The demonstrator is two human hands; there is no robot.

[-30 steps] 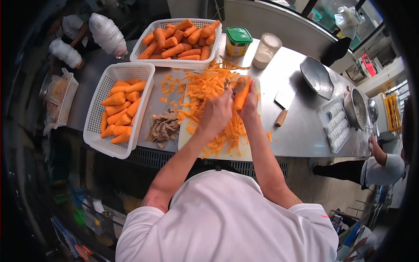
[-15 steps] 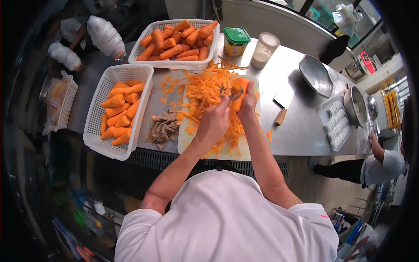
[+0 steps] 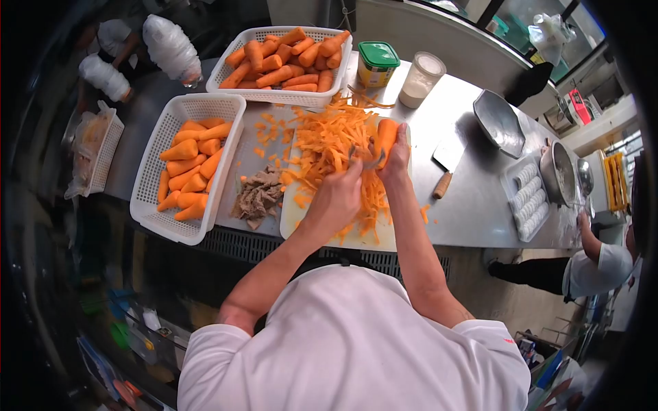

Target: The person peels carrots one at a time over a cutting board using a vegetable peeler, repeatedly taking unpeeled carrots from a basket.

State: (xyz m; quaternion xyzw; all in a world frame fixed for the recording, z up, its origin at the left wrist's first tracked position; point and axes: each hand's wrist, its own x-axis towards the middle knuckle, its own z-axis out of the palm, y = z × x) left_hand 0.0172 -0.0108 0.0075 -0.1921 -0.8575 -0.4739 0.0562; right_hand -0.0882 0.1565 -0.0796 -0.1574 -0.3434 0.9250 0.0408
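My left hand (image 3: 338, 197) is closed around a peeler (image 3: 372, 162), whose metal head is blurred and lies against or close to the carrot. My right hand (image 3: 395, 163) grips a large orange carrot (image 3: 386, 135), tilted with its thick end up. Beneath both hands a heap of carrot peelings (image 3: 322, 137) covers most of a pale cutting board (image 3: 290, 218). Peeled-looking, smooth carrots lie in a white basket (image 3: 147, 198) to the left. Rougher carrots fill another white basket (image 3: 274, 96) behind the heap.
A crumpled brown cloth (image 3: 258, 197) lies left of the board. Right of it rests a cleaver (image 3: 449, 156) with a wooden handle. A green-lidded tub (image 3: 378, 65) and a jar (image 3: 421, 81) stand behind. Farther right are a tray of white rolls (image 3: 528, 198), a bowl (image 3: 558, 175) and another person (image 3: 598, 268).
The carrot in my right hand has turned more upright. My left hand with the peeler has dropped slightly along it, toward me. The view has shifted a little.
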